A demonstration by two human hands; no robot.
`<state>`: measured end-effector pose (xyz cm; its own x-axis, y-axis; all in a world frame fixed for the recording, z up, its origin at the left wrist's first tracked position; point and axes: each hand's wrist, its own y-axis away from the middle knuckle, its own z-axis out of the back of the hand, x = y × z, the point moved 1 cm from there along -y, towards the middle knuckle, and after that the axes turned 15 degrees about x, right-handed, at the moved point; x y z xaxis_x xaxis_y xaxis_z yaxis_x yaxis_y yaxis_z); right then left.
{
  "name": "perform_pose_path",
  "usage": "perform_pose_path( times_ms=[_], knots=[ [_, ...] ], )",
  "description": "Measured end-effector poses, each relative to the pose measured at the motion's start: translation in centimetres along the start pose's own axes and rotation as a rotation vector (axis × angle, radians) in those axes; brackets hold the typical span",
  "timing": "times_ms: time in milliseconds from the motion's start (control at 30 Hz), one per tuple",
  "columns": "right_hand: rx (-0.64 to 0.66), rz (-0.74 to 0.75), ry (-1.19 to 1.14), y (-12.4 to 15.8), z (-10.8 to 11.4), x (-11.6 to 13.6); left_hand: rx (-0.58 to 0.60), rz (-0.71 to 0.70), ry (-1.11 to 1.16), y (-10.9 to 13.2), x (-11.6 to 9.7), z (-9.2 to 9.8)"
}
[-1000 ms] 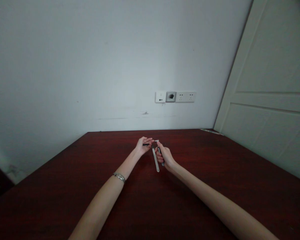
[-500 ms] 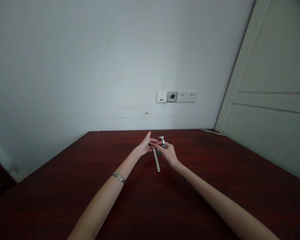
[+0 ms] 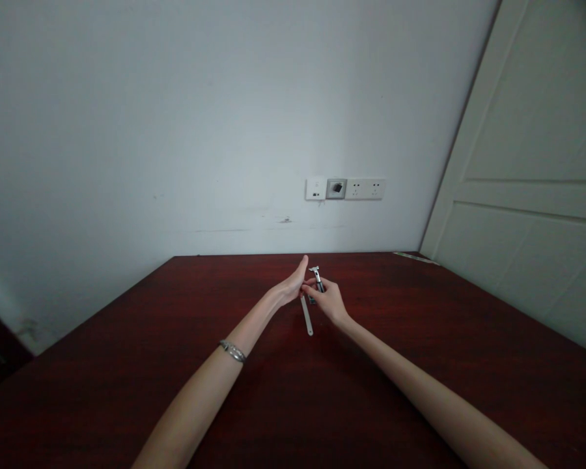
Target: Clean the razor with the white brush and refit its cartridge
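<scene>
My left hand [image 3: 292, 286] is turned edge-on with its thumb stretched upward; its other fingers are mostly hidden and meet the fingertips of my right hand [image 3: 329, 299]. My right hand is closed around a small tool [image 3: 317, 276] with a silver T-shaped head and a dark handle. That head points up and away from me. Under the hands lies a thin pale metal strip [image 3: 307, 319] with a rounded, holed near end. A small greenish item [image 3: 312, 300] shows partly beside the strip, its kind hidden by my right hand.
A dark red wooden table [image 3: 273, 404] reaches to a pale wall. Several sockets [image 3: 365, 189] are set in the wall above its back edge. A white panelled door [image 3: 532, 215] stands at the right, near a pale strip [image 3: 416, 258] at the back right corner.
My left hand has moved right and turned edge-on against my right fingertips. The small black piece seen at its palm is now hidden. My right hand has barely moved.
</scene>
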<state>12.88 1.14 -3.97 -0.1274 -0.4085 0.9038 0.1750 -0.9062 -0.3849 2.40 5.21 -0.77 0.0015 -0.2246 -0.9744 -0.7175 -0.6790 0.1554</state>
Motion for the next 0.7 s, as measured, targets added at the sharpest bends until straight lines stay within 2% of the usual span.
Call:
perform_pose_path(
  times_ms=[133,267,400,467,567,633,700],
  knots=[
    [-0.046,-0.022,-0.018,-0.2,0.3,-0.7,-0.095,0.003,0.008,0.7,-0.5,-0.1],
    [-0.056,-0.022,-0.065,-0.4,0.6,-1.4,-0.083,-0.016,0.040,1.1,-0.7,-0.3],
    [-0.094,-0.100,-0.166,-0.5,0.5,-1.5,-0.088,-0.078,-0.004,1.4,-0.6,0.1],
    [-0.125,-0.133,-0.236,-0.5,0.5,-1.3,-0.151,-0.157,-0.137,1.6,-0.7,0.7],
    [-0.154,-0.168,-0.340,-0.4,0.3,-0.7,-0.239,-0.352,-0.455,2.4,-1.1,1.5],
    [-0.145,-0.196,-0.397,-0.2,0.2,-0.4,-0.204,-0.431,-0.631,3.1,-1.4,1.6],
    [-0.133,-0.213,-0.432,-0.1,0.1,-0.1,-0.154,-0.444,-0.684,3.6,-1.7,1.5]
  ],
)
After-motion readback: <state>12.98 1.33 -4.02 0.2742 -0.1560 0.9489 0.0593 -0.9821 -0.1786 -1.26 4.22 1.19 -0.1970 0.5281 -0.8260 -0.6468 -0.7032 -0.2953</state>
